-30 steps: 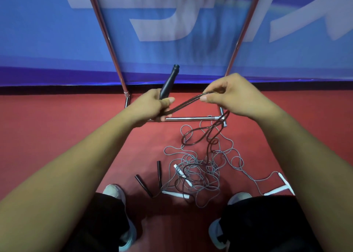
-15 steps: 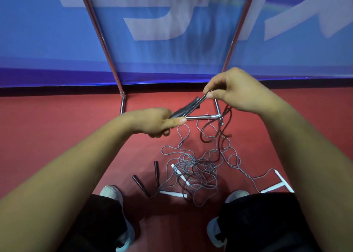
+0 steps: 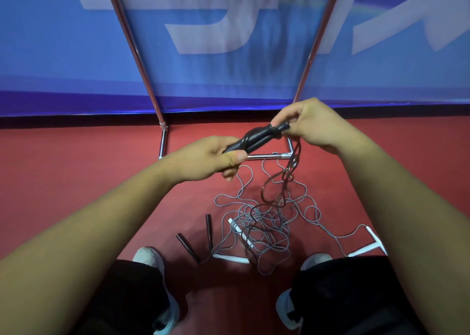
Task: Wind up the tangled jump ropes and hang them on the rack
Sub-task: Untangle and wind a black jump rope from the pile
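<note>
Above the tangle (image 3: 259, 222), left hand (image 3: 206, 159) and right hand (image 3: 312, 123) clasp black handles (image 3: 256, 139) slanting up-right.

No text can be read: the blue banner (image 3: 76, 55) carries big pale strokes (cut off at its top edge), none legible.

Black handles (image 3: 256, 139): plain black, slight sheen.
Dark cord (image 3: 279, 189): brown-black.
Tangled cords (image 3: 262, 222): grey.
White handles (image 3: 231, 258): plain white.
Brown handles (image 3: 208, 226): dark brown.
Floor (image 3: 76, 182): uniform red.
Banner (image 3: 229, 75): blue, large pale lettering, violet lower band.
Rack (image 3: 142, 65): silver chrome.
Shoes (image 3: 150, 258): grey-white.
Trousers (image 3: 132, 301): black.
</note>
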Action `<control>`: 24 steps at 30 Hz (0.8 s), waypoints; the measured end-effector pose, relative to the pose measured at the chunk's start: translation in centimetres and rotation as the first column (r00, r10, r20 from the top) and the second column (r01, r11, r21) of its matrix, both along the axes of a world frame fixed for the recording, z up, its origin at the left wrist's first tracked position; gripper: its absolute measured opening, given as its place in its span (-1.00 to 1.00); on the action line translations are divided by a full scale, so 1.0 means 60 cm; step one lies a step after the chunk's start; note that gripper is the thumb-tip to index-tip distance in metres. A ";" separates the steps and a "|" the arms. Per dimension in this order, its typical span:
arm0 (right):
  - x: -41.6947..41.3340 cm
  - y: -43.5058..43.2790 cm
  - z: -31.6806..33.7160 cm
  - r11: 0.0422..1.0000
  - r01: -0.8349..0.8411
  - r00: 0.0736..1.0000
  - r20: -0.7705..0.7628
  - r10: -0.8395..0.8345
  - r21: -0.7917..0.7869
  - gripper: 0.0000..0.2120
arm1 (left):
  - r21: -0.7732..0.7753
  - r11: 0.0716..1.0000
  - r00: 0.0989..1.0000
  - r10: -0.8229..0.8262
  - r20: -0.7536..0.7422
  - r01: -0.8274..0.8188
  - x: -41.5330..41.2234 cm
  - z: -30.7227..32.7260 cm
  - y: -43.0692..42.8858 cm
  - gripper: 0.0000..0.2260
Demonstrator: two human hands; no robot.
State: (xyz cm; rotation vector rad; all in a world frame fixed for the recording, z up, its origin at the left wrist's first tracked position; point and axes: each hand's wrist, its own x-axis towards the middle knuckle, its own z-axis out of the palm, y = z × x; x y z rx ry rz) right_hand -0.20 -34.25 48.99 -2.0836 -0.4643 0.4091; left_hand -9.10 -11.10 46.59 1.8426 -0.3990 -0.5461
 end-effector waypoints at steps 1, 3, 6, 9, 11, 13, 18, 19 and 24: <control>-0.001 0.002 -0.004 1.000 -0.014 0.999 -0.037 0.015 0.014 -0.97 | -0.057 0.998 0.999 0.031 -0.025 -0.032 0.000 0.001 0.000 -0.84; -0.003 0.009 -0.008 0.998 -0.025 0.995 -0.093 0.031 0.062 -0.95 | -0.150 0.983 0.992 0.090 -0.088 -0.102 -0.001 0.004 -0.003 -0.86; -0.001 0.016 -0.013 0.995 -0.018 0.991 -0.131 0.031 0.103 -0.93 | -0.230 0.953 0.975 0.165 -0.151 -0.197 0.000 0.010 -0.010 -0.84; -0.004 0.013 -0.021 0.992 -0.062 0.984 -0.158 0.078 0.106 -0.88 | -0.294 0.918 0.962 0.232 -0.145 -0.265 0.007 0.017 -0.008 -0.80; -0.007 0.009 -0.024 0.989 -0.082 0.973 -0.203 0.107 0.124 -0.84 | -0.331 0.894 0.951 0.265 -0.158 -0.304 0.013 0.019 -0.001 -0.79; -0.009 0.008 -0.022 0.988 -0.079 0.961 -0.252 0.111 0.133 -0.82 | -0.350 0.866 0.934 0.319 -0.163 -0.357 0.018 0.021 0.006 -0.80; -0.019 0.015 -0.015 0.990 -0.094 0.946 -0.299 0.123 0.109 -0.80 | -0.410 0.797 0.895 0.421 -0.150 -0.444 0.025 0.029 0.013 -0.71; -0.020 0.016 -0.012 0.991 -0.099 0.951 -0.285 0.122 0.093 -0.79 | -0.422 0.800 0.901 0.413 -0.129 -0.427 0.025 0.030 0.014 -0.73; -0.025 0.013 -0.007 0.986 -0.162 0.962 -0.226 0.151 -0.031 -0.79 | -0.447 0.758 0.877 0.447 -0.173 -0.475 0.033 0.034 0.031 -0.90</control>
